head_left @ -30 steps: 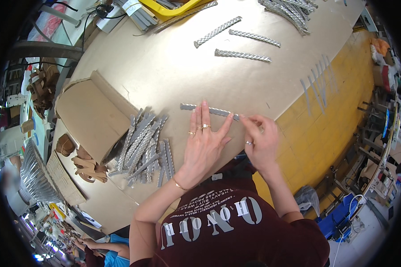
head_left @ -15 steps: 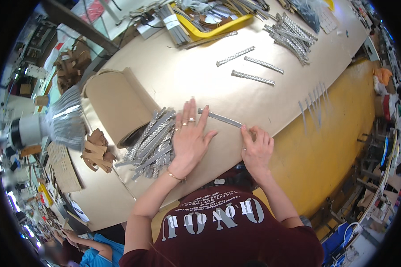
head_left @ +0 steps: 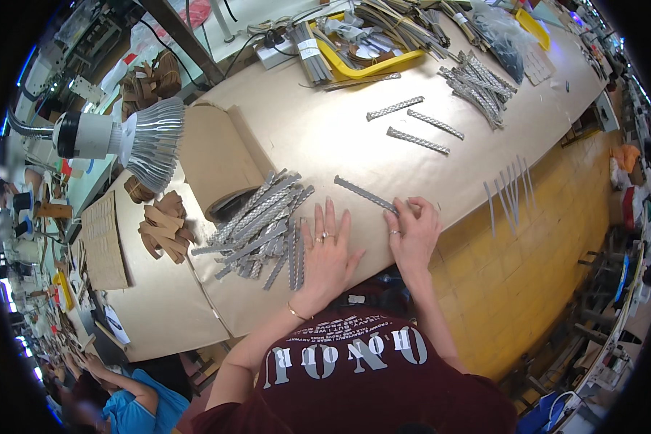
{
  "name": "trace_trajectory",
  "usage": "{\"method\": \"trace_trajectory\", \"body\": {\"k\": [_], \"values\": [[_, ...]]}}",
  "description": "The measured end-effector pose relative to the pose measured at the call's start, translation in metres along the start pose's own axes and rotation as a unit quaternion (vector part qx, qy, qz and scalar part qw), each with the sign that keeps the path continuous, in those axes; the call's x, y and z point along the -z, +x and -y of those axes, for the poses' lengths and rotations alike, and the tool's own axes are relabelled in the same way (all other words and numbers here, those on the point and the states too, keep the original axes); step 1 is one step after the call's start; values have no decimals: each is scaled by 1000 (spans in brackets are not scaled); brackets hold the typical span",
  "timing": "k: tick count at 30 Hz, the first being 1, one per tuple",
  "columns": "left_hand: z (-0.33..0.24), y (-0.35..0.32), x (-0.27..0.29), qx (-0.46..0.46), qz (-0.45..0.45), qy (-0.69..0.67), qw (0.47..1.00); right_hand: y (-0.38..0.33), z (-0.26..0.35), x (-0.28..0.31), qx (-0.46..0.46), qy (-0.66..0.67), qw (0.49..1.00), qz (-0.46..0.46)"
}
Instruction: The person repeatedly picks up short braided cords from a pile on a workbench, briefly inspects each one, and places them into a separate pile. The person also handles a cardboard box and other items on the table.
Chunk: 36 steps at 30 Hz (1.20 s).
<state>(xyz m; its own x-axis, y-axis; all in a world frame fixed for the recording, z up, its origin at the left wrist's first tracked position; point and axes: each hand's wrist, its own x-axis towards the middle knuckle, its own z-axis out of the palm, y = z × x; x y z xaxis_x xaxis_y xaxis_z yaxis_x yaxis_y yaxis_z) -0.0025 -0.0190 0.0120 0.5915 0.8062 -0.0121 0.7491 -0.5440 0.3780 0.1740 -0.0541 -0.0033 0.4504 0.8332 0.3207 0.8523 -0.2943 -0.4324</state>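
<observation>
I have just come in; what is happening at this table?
A person sits or stands at a table. The right hand has its fingers on the near end of a grey strip. The left hand is open, palm down, right beside a pile of strips. Three braided strips lie farther back.

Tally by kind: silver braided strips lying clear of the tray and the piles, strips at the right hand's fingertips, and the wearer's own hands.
Silver braided strips lying clear: 3
Grey strip at the right hand: 1
Own hands, left hand and right hand: 2
Total: 6
</observation>
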Motion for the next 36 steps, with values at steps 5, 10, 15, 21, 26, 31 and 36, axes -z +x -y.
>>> {"method": "trace_trajectory", "body": {"k": [5,10,15,21,26,31,36], "values": [[2,-5,4,-26,-54,-82,995,5,7,-3,-39,87,995,34],[10,3,21,65,-64,-357,929,24,28,2,-199,369,897,139],[12,34,59,153,-85,-693,699,48,61,32,-221,594,749,195],[13,52,102,107,-115,-722,674,61,92,51,-177,637,725,194],[16,58,108,113,-126,-720,673,62,105,50,-122,615,762,161],[20,61,110,130,-130,-719,670,64,110,52,-122,601,770,175],[20,62,111,134,-123,-726,663,65,111,51,-144,609,756,191]]}}
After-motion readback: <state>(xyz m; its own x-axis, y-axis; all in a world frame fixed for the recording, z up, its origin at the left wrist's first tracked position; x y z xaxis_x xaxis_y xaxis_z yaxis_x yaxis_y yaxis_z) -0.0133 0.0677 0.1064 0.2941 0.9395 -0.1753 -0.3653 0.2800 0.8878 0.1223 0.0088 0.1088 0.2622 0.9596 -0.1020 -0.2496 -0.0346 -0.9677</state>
